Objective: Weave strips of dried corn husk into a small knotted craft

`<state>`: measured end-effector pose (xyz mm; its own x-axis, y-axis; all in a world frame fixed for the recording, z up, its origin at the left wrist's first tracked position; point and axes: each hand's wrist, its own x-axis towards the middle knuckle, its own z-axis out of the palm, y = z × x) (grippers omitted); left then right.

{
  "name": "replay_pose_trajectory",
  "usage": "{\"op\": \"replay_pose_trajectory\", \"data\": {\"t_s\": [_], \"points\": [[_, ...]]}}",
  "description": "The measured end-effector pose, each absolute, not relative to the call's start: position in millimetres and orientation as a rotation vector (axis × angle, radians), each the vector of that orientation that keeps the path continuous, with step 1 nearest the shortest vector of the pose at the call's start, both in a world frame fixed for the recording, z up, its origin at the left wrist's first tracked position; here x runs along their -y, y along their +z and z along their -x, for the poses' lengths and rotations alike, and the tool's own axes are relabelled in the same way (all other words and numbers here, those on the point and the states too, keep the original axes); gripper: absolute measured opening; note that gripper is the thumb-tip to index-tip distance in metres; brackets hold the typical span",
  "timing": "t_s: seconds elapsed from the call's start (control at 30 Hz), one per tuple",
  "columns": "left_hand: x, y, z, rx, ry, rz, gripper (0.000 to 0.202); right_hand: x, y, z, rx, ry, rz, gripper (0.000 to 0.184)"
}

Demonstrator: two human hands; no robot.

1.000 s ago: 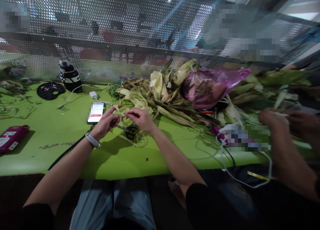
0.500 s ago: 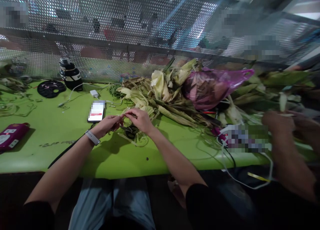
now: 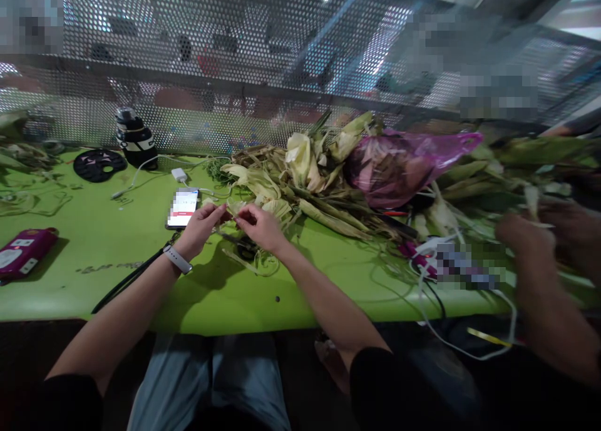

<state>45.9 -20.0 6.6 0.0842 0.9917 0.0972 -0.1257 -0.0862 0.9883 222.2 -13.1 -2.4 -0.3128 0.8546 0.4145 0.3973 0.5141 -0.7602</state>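
Observation:
My left hand (image 3: 203,229), with a pale watch band at the wrist, pinches one side of a thin pale-green corn husk piece (image 3: 236,208). Gripping the other side, my right hand (image 3: 261,228) is a short way to the right, fingers curled. The husk piece is small, and the fingers hide part of it. Below the hands lie thin curled husk strips (image 3: 257,271) and a dark object (image 3: 246,249) that I cannot make out. A pile of dried corn husks (image 3: 323,212) begins just beyond my right hand. Left of the hands lies a phone (image 3: 183,209) with its screen lit.
A pink plastic bag (image 3: 385,171) sits against the husk pile. At the back left stand a black bottle (image 3: 136,140) and a black fan-like disc (image 3: 99,166). A maroon power strip (image 3: 27,253) lies at left. A co-worker's hands (image 3: 530,234) hold pale husk beside white cables (image 3: 425,312).
My hands have moved slightly apart, and a pale husk piece now shows between them. The co-worker's hands have shifted a little. The view has tilted slightly.

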Motion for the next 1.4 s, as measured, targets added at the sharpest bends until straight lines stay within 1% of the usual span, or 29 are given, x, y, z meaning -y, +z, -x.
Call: {"op": "replay_pose_trajectory", "data": {"t_s": [0.1, 0.2, 0.27, 0.53, 0.67, 0.73, 0.8, 0.93, 0.97, 1.03, 1.13, 1.3, 1.4], "points": [[20, 6, -46, -0.929, 1.301, -1.14, 0.027, 15, -4, -219, 1.901, 0.624, 1.043, 0.02], [20, 5, -46, -0.894, 1.327, -1.096, 0.026, 19, -2, -215, 1.902, 0.407, 1.051, 0.021], [20, 4, -46, -0.864, 1.361, -1.101, 0.025, 21, -2, -213, 1.899, 0.324, 1.027, 0.02], [21, 4, -49, -0.811, 1.428, -1.03, 0.025, 19, -10, -210, 1.881, 0.31, 0.987, 0.012], [26, 9, -51, -0.757, 1.424, -0.962, 0.024, 27, -5, -210, 1.828, 0.057, 0.93, 0.021], [27, 10, -52, -0.733, 1.439, -0.972, 0.024, 31, -3, -210, 1.879, -0.044, 0.907, 0.018], [27, 10, -52, -0.723, 1.464, -0.983, 0.023, 33, -4, -207, 2.014, -0.034, 0.913, 0.017], [26, 6, -54, -0.736, 1.465, -0.983, 0.025, 30, -15, -198, 2.169, 0.091, 1.034, 0.031], [26, 5, -55, -0.743, 1.446, -0.977, 0.025, 29, -18, -195, 2.172, 0.123, 1.07, 0.032], [26, 3, -55, -0.758, 1.41, -0.96, 0.026, 29, -22, -192, 2.181, 0.184, 1.099, 0.027], [26, 4, -54, -0.787, 1.396, -0.971, 0.026, 33, -17, -193, 2.224, 0.227, 1.005, 0.016], [24, 9, -50, -0.866, 1.438, -1.061, 0.028, 37, 4, -205, 2.115, 0.102, 0.903, 0.018], [23, 8, -49, -0.837, 1.411, -1.053, 0.027, 35, 11, -211, 1.981, 0.112, 0.881, 0.016]]}}
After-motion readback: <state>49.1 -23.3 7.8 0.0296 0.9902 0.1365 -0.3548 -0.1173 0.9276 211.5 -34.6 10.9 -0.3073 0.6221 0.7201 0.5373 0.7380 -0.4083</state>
